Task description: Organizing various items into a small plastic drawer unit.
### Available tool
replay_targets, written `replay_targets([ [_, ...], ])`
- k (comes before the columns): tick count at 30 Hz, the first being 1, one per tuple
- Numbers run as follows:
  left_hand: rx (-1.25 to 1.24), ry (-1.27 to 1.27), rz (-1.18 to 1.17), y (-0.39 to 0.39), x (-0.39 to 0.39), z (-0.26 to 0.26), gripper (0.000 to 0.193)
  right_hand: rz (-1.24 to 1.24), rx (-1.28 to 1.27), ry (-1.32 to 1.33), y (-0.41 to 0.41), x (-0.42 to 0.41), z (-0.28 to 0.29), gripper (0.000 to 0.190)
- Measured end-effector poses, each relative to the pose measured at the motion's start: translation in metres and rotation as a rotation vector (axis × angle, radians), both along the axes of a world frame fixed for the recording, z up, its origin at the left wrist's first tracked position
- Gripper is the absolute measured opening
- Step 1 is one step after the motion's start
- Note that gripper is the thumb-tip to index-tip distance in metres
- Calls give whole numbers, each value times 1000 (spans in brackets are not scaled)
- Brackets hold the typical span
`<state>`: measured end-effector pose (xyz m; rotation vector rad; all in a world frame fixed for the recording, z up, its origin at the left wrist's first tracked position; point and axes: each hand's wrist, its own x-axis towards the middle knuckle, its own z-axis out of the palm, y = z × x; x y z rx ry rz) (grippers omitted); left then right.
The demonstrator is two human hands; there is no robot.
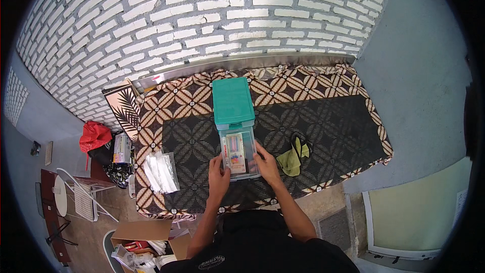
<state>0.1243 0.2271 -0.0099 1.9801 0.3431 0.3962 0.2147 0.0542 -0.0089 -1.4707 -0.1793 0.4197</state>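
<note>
A small plastic drawer unit with a teal top (233,100) stands on the table. Its clear plastic drawer (248,145) is pulled out toward me. Inside the drawer lies a flat printed pack (235,155) with a row of coloured sticks showing. A dark item, partly hidden, sits beside that pack. My left hand (219,177) grips the drawer's left wall near the front, thumb over the rim. On the opposite side, my right hand (267,165) holds the right wall, its fingertips partly hidden.
A patterned cloth (192,103) covers the table under a dark sheer mat (329,132). White items in clear plastic bags (161,172) lie left; a green-and-black cloth item (295,155) lies right. A filled cardboard box (142,231) and a folding chair (84,197) stand lower left.
</note>
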Motion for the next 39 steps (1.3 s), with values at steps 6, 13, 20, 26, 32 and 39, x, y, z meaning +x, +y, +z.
replay_targets([
  [6,-22,-37,-11,3,10,3,53,-23,14,19,3,7,4,51],
  [13,-343,-23,-26,20,23,-20,47,-10,9,72,6,12,12,50],
  [20,-507,-15,-76,44,89,7,60,-49,4,53,8,13,3,50],
  [26,-499,-19,-137,57,101,-10,53,-82,-1,33,17,17,0,49],
  [32,-539,-37,-122,62,105,-19,50,-86,-3,16,25,45,-7,51],
  [39,-464,-126,-348,68,61,-15,102,197,-181,-318,-12,46,16,103],
])
